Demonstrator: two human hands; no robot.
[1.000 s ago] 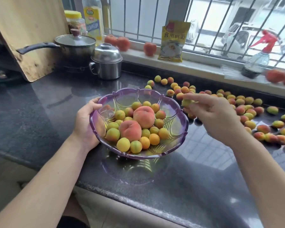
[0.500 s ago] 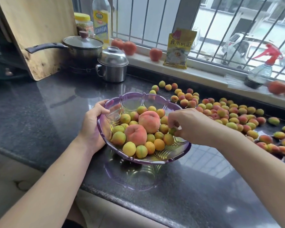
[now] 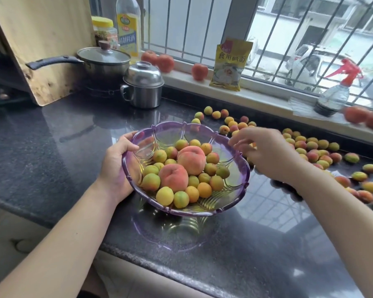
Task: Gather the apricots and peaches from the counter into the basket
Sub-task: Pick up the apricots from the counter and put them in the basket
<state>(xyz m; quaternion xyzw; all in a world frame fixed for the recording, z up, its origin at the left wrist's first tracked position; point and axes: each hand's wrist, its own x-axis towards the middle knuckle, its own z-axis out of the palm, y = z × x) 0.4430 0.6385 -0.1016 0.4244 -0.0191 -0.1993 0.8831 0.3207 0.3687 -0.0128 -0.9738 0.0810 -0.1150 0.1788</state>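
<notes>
A clear purple basket (image 3: 241,168) sits tilted on the dark counter, holding two peaches (image 3: 191,160) and several apricots (image 3: 204,189). My left hand (image 3: 116,166) grips its left rim, thumb over the edge. My right hand (image 3: 265,153) hovers just past the basket's right rim with loosely spread, empty fingers, over the loose apricots (image 3: 311,145) scattered across the counter to the right. More peaches (image 3: 199,71) lie on the window sill.
At the back left stand a lidded pot (image 3: 103,61), a steel lidded cup (image 3: 143,86) and a wooden board (image 3: 41,44). The sill holds a yellow packet (image 3: 230,65), a spray bottle (image 3: 334,97), a jar and an oil bottle. The counter's front edge (image 3: 159,265) runs close to me.
My right hand brought an apricot into the basket, let it go, and has pulled back right over the rim toward the loose fruit. My left hand kept its grip on the basket.
</notes>
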